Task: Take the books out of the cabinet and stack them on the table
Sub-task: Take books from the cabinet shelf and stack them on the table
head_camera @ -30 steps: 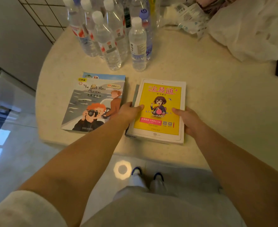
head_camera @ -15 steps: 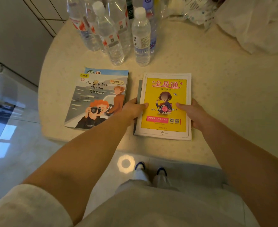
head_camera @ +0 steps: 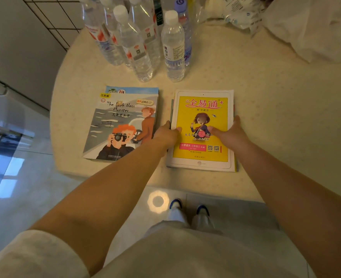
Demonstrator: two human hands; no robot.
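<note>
- While the left hand grasps the yellow book stack at its left edge, the right hand grasps its right edge.
- That stack lies near the tabletop's front edge.
- Just left lies the Loch Ness Monster book; water bottles stand behind.

The right-hand book stack lies flat on the table, near its front edge. To the left of this stack, just beside it and apart, lies the left-hand book stack. Behind both stands a cluster of water bottles. A plastic bag lies behind the stack to the right. The left hand grips the stack's left edge; the right hand grips its right edge.
</note>
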